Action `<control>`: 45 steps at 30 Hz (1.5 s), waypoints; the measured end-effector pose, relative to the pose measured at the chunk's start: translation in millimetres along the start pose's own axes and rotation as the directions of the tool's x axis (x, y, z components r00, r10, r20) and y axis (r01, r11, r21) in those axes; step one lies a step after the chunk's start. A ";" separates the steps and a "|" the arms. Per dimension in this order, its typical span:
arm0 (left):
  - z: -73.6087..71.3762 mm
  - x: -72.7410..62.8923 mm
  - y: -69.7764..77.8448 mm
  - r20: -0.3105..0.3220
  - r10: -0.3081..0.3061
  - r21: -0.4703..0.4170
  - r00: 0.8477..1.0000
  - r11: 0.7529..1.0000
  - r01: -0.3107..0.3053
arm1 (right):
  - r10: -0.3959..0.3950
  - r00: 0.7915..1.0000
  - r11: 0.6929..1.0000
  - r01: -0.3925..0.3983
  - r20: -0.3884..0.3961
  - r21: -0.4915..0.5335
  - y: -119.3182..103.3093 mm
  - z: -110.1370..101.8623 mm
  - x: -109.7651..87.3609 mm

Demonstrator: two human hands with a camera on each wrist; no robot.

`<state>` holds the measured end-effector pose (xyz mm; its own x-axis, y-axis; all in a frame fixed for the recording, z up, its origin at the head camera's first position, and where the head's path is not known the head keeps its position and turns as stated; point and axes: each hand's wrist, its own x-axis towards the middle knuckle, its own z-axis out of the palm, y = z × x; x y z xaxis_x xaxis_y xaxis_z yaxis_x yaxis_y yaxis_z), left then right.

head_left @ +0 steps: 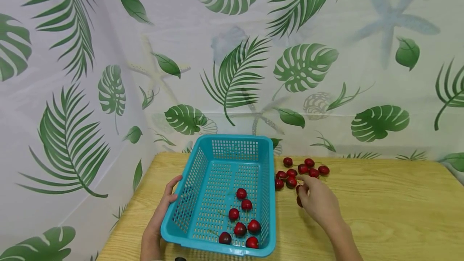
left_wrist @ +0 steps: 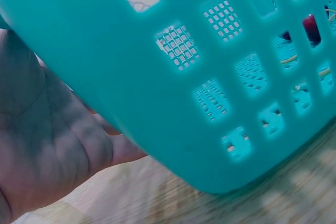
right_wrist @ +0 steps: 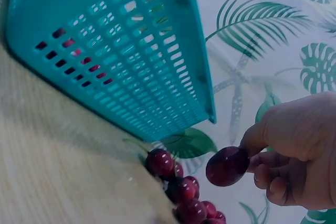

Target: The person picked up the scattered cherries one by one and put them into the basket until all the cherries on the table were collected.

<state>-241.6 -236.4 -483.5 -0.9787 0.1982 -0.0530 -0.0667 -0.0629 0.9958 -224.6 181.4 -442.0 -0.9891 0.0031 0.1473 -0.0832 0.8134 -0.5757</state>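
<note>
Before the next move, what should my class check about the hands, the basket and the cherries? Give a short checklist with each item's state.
1. Right hand has a hold: ok; thumb and fingers pinch a dark red cherry.
2. Only one cherry at those fingertips: cannot tell; the head view shows two partly hidden there.
3. Held cherry above the blue basket: not ok; it is outside, to the right.
4. Left hand at the basket: ok; it is at the left side.
5. Room inside: ok; seven cherries leave the far part bare.
6. All cherries in: not ok; loose cherries lie on the table.
</note>
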 end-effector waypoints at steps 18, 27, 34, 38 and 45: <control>0.5 3.4 4.4 -0.018 -0.030 -0.004 0.999 1.000 0.030 | -0.203 0.950 0.975 0.218 -0.236 0.037 -46.8 3.9 -13.5; -0.9 2.4 4.0 0.017 -0.024 -0.016 1.000 1.000 0.024 | -0.258 0.916 0.966 0.255 -0.307 -0.052 -53.1 7.4 -17.2; -1.7 2.3 4.1 0.011 -0.025 -0.011 1.000 1.000 0.025 | -0.343 0.804 0.930 0.363 -0.486 -0.056 -57.7 9.6 -17.8; -1.3 2.0 2.7 -0.003 -0.033 -0.017 0.999 0.999 0.033 | -0.354 0.812 0.919 0.393 -0.464 -0.012 -62.7 18.9 -18.4; -0.1 2.2 -1.3 -0.005 -0.021 -0.009 1.000 1.000 0.021 | -0.340 0.880 0.932 0.363 -0.331 0.008 -68.3 37.1 -23.0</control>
<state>-243.7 -235.9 -485.0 -0.9781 0.1947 -0.0742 -0.0888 -0.0673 0.9938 -200.6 104.1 -435.9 -0.8020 -0.0815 0.5917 -0.4375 0.7546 -0.4891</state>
